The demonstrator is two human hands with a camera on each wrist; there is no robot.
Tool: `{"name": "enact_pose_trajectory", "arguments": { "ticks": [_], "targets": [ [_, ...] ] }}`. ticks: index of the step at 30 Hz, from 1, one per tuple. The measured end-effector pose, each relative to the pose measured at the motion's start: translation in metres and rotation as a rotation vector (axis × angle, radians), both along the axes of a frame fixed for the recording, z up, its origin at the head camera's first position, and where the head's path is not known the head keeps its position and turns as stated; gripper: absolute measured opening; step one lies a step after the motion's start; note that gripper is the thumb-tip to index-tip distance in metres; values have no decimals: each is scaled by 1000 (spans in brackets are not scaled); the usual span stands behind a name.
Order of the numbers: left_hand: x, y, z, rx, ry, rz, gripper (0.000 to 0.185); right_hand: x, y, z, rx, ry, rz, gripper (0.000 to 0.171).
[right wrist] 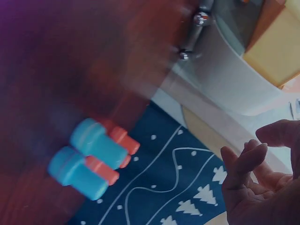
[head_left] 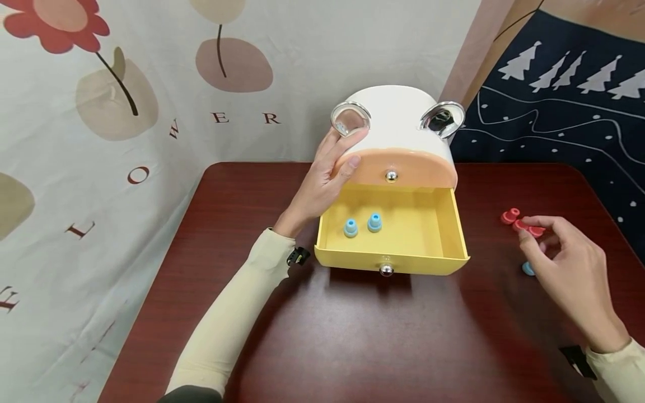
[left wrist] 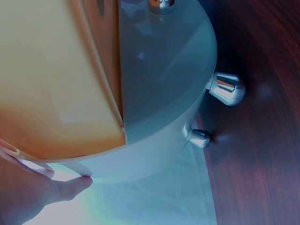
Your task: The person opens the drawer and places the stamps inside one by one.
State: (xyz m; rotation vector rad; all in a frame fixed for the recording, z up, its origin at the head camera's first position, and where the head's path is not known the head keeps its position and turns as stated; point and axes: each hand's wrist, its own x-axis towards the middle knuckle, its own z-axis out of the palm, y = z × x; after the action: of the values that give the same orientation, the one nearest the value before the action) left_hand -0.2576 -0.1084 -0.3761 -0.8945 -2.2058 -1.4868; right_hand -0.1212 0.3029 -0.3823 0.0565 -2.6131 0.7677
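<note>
A small white cabinet [head_left: 398, 117] stands at the back of the table, its peach upper drawer [head_left: 418, 170] closed and its yellow lower drawer [head_left: 393, 260] pulled out. Two blue pegs [head_left: 350, 228] [head_left: 374, 222] stand inside the yellow drawer. My left hand [head_left: 342, 148] rests on the cabinet's upper left corner, fingers fairly straight; the left wrist view shows the thumb [left wrist: 70, 187] against the cabinet [left wrist: 159, 93]. My right hand [head_left: 541, 238] hovers with loosely curled, empty fingers [right wrist: 243, 159] just beside red pegs [head_left: 529, 228] and a blue peg [head_left: 527, 269] on the table.
The dark red table [head_left: 353, 336] has bare wood in front of the drawer. A flower-print cloth [head_left: 126, 112] hangs behind and to the left, a dark blue tree-print cloth [head_left: 569, 112] to the right. Silver feet [left wrist: 227, 88] stick out under the cabinet.
</note>
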Motion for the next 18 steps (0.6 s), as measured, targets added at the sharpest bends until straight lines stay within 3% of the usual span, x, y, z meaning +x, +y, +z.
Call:
{"name": "enact_pose_trajectory", "arguments": {
  "ticks": [9,18],
  "targets": [
    [-1,6,0,18,3,-21,45,16,26,-15,82,-134,-91,28],
    [-1,1,-2,11,1,-11,46,19,36,-27,90,-190,-66,31]
  ]
}}
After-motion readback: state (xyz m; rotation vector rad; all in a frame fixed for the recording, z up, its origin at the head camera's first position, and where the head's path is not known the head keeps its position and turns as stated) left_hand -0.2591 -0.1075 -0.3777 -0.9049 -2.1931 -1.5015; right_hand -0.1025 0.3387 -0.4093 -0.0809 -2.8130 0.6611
